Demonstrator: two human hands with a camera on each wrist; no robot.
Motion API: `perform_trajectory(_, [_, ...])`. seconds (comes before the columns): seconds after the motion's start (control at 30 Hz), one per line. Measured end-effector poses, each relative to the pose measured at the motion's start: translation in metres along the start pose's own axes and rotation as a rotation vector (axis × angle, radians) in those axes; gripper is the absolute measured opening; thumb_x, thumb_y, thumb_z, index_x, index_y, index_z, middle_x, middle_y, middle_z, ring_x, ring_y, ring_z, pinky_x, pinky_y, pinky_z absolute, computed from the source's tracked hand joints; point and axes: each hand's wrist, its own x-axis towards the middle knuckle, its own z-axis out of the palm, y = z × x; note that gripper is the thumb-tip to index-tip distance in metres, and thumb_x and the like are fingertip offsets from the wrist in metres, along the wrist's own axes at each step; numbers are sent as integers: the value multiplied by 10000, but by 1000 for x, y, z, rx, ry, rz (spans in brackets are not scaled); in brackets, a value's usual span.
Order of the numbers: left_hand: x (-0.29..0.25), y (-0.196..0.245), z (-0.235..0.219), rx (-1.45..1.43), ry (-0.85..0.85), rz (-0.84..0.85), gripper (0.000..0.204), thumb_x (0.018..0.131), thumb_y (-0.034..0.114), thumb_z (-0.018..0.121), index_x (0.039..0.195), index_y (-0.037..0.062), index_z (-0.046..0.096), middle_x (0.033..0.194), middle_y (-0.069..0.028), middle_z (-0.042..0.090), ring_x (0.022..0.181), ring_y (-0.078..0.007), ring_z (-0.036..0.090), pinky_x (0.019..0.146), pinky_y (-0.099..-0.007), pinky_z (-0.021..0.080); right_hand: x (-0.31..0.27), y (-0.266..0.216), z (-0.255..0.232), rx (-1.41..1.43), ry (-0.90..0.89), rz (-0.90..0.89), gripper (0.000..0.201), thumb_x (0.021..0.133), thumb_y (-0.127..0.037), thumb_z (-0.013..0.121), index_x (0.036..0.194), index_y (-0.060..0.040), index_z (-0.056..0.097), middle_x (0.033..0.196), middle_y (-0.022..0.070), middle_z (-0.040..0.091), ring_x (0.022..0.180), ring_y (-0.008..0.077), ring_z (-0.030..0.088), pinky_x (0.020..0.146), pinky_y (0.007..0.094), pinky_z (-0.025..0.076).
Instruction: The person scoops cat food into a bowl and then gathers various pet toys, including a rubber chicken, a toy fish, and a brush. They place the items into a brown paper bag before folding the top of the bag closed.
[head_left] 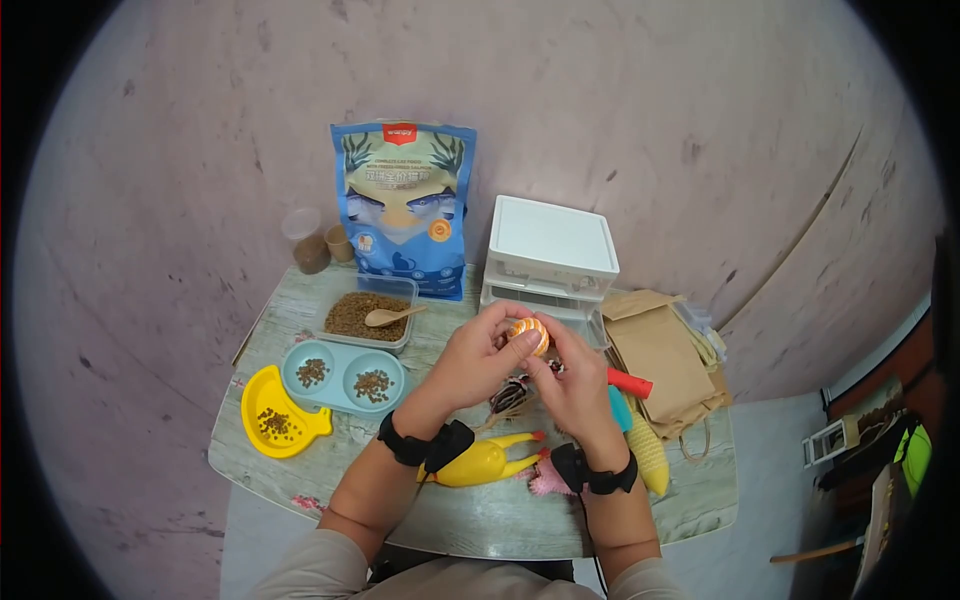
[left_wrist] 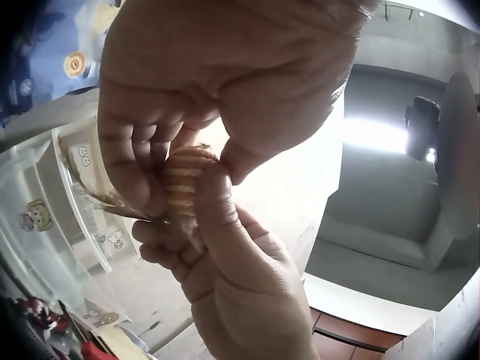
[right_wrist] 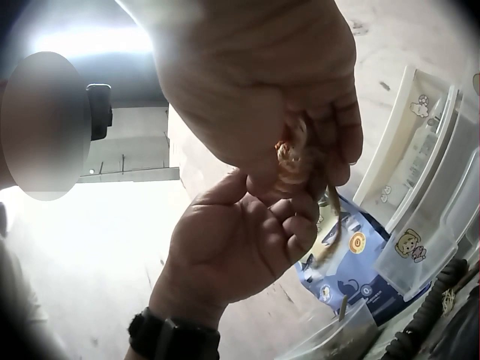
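Near the middle of the head view, over the table, a small orange-and-white striped ball (head_left: 530, 335) is held in both hands. My left hand (head_left: 475, 360) grips it from the left, thumb laid across its front. From the other side my right hand (head_left: 580, 395) pinches it, its thumb pressing on the stripes in the left wrist view, where the ball (left_wrist: 184, 178) is partly covered by fingers. A thin brown strand (left_wrist: 112, 202) trails out beside the fingers. Below the hands lie a yellow rubber chicken (head_left: 485, 460) and a dark, stringy bundle (head_left: 510, 395).
Behind stand a blue pet food bag (head_left: 400, 240) and a white drawer box (head_left: 553, 240). At left are a kibble tub (head_left: 350, 315), a blue double bowl (head_left: 338, 378) and a yellow bowl (head_left: 262, 390). Brown paper bags (head_left: 660, 350) and a corn-shaped toy (head_left: 647, 455) lie at right.
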Motion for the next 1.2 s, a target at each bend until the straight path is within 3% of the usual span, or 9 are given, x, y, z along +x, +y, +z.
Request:
perform_trajectory(0.13, [0,-4,1,177,41,53,332,966,222,615,1189,-3,519,910,-78,660,782,-108,635,691,-260,516,2,16,-2,-102,43,-36,484,793,-74,709,1249,-4,562,1100,196,637,985,390,611,845,428,490])
perform_trajectory(0.23, [-4,3,-1,506,116,-62,365,951,232,634,1208,-3,526,961,-77,651,772,-109,615,663,-260,511,9,47,-3,-185,150,-97,486,791,-94,710,1249,-22,562,1096,190,637,987,385,604,835,442,478])
perform_trajectory(0.3, [-1,-4,-5,812,121,52,362,908,276,667,1100,-24,603,866,-125,655,695,-165,618,637,-303,510,10,61,-4,-349,82,-69,490,788,-92,737,1243,-17,569,1079,185,647,946,358,621,812,432,491])
perform_trajectory(0.5, [0,1,-1,837,-82,-199,371,891,316,663,979,-44,668,868,-194,679,778,-263,667,705,-354,524,7,80,6,-393,-51,99,426,805,-145,710,1189,3,600,1000,169,662,906,362,614,776,448,453])
perform_trajectory(0.63, [-2,-20,-7,995,-58,-57,416,892,345,652,1045,-42,662,955,-225,684,889,-351,667,785,-402,520,3,80,6,-405,-58,103,406,818,-158,700,1171,21,610,934,178,669,878,366,622,774,451,455])
perform_trajectory(0.73, [-3,-25,-11,1016,47,30,419,877,342,652,1036,-46,658,1025,-256,668,983,-402,635,865,-463,496,6,66,-3,-472,97,-179,315,827,-162,686,1086,10,640,866,176,665,849,370,627,763,460,463])
perform_trajectory(0.83, [-3,-20,-17,1129,52,97,419,887,339,633,1075,-36,646,1023,-248,666,978,-412,626,852,-473,494,7,46,-5,-351,8,-63,213,835,-161,670,973,1,655,872,175,663,847,366,635,751,468,476])
perform_trajectory(1.0, [-4,-10,-17,1073,-76,-108,389,878,331,635,1074,-5,646,978,-229,669,945,-417,625,823,-486,494,-13,60,17,-454,-589,143,168,835,-95,625,980,-25,670,966,180,660,889,368,647,752,450,523])
perform_trajectory(1.2, [-5,-11,-16,1167,-194,-136,452,887,362,629,1152,-3,619,989,-218,677,937,-388,644,812,-447,511,-25,71,33,-527,-521,118,161,760,-21,608,904,-34,679,903,182,654,855,361,681,732,454,560])
